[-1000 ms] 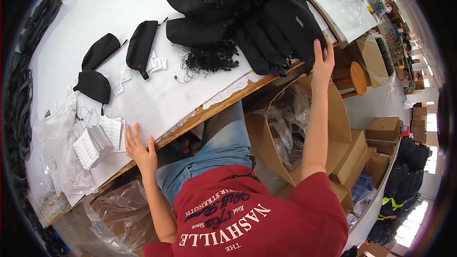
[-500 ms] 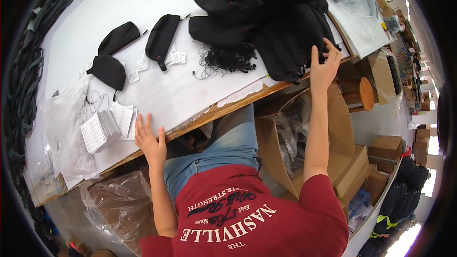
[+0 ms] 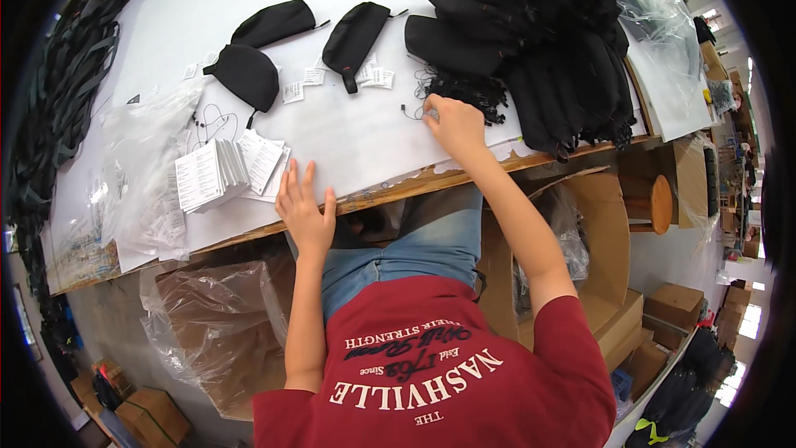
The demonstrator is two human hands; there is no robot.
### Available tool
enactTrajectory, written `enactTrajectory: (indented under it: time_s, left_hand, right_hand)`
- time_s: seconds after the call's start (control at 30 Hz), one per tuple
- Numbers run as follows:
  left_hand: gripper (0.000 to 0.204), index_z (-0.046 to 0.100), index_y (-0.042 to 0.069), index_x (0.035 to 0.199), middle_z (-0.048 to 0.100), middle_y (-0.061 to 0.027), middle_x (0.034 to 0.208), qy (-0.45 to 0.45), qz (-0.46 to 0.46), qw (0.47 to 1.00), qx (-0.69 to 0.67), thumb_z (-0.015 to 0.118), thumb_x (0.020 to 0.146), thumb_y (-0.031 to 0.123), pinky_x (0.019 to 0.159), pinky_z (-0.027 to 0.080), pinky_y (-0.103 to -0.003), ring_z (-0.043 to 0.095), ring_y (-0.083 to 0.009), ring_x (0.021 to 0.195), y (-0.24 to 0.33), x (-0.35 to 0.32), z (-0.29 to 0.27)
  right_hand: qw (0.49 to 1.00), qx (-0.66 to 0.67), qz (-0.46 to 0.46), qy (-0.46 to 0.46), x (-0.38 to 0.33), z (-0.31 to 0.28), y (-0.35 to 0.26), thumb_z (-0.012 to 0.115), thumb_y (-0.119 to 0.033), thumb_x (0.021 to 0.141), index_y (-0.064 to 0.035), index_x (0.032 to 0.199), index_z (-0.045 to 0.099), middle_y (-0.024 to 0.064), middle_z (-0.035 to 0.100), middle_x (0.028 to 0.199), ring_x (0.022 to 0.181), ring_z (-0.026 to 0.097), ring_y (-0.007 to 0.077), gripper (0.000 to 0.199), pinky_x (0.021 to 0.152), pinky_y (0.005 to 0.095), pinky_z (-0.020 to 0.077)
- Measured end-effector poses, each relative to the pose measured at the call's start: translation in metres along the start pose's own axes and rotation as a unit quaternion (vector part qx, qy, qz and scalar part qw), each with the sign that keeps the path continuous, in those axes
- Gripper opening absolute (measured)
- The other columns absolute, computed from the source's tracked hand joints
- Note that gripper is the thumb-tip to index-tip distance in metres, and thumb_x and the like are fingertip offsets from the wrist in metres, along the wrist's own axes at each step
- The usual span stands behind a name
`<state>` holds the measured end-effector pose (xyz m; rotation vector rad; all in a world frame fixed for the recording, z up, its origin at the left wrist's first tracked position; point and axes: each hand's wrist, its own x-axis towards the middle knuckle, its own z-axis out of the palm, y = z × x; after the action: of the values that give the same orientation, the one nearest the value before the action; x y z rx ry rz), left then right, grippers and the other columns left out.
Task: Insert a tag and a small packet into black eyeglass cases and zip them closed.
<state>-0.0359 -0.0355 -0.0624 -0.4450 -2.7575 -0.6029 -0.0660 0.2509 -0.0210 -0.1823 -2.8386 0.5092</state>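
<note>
My left hand (image 3: pixel 306 214) lies open at the table's front edge, fingers spread, just right of a stack of white printed cards (image 3: pixel 207 172). My right hand (image 3: pixel 458 128) is pinched over a thin looped cord (image 3: pixel 420 83) on the tabletop; its fingertips are partly hidden. Beside it is a tangled bunch of short black cords (image 3: pixel 474 91). Behind and to the right rises a big heap of black fabric pouches (image 3: pixel 531 25). Farther left lie three separate pouches: an upright one (image 3: pixel 355 40), a slanted one (image 3: pixel 274 23) and a rounded one (image 3: pixel 247 76).
Small white labels (image 3: pixel 313 76) lie by the separate pouches. Crumpled clear plastic (image 3: pixel 141 174) covers the table's left end, and dark straps (image 3: pixel 70 75) are piled beyond. Below the wooden edge (image 3: pixel 398 191) stand an open cardboard box (image 3: pixel 601 241) and a wooden stool (image 3: pixel 661 205).
My right hand has left the right side of the pouch heap and moved left to the thin cords, its fingers closing. My left hand stays open by the cards. The view has shifted.
</note>
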Motion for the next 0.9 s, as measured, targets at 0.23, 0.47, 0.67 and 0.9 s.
enactTrajectory:
  time_s: [0.23, 0.47, 0.67, 0.9]
  left_hand:
    - [0.051, 0.047, 0.013, 0.133, 0.037, -0.0108, 0.144, 0.009, -0.005, 1.000, 0.002, 0.056, 0.086, 0.028, 0.107, 0.022, -0.042, 0.031, -0.0287, 0.132, -0.004, -0.002, 0.000]
    - [0.050, 0.048, 0.013, 0.133, 0.038, -0.0118, 0.143, 0.013, 0.000, 1.000, 0.005, 0.057, 0.085, 0.027, 0.106, 0.023, -0.042, 0.032, -0.0292, 0.131, -0.003, 0.000, 0.001]
    - [0.052, 0.047, 0.013, 0.133, 0.036, -0.0109, 0.144, 0.009, -0.001, 1.000, -0.002, 0.057, 0.085, 0.029, 0.107, 0.022, -0.043, 0.031, -0.0292, 0.132, -0.003, 0.000, 0.001]
    - [0.029, 0.059, 0.006, 0.113, 0.057, -0.0130, 0.117, -0.022, -0.064, 0.967, -0.246, 0.057, 0.084, 0.007, 0.097, 0.036, -0.038, 0.049, -0.0286, 0.114, -0.013, 0.008, -0.043]
  right_hand:
    - [0.997, 0.053, 0.052, -0.017, 0.009, -0.039, -0.001, 0.069, -0.022, 0.078, -0.0119, 0.079, 0.065, 0.0063, 0.063, 0.063, 0.064, 0.064, 0.0265, 0.011, 0.057, 0.0368, 0.0478]
    - [0.991, -0.026, 0.048, -0.121, -0.005, -0.036, 0.027, 0.070, -0.021, 0.074, -0.0133, 0.083, 0.066, 0.0073, 0.063, 0.063, 0.066, 0.064, 0.0280, 0.012, 0.061, 0.0384, 0.0491]
    - [0.990, -0.028, 0.022, -0.134, -0.001, -0.026, 0.036, 0.071, -0.020, 0.074, -0.0106, 0.083, 0.065, 0.0100, 0.065, 0.070, 0.069, 0.064, 0.0293, 0.014, 0.062, 0.0393, 0.0492]
    - [0.966, 0.209, 0.019, 0.151, 0.028, -0.107, 0.008, 0.072, -0.015, 0.080, -0.0057, 0.084, 0.067, 0.0005, 0.064, 0.072, 0.053, 0.046, 0.0081, 0.011, 0.051, 0.0223, 0.0383]
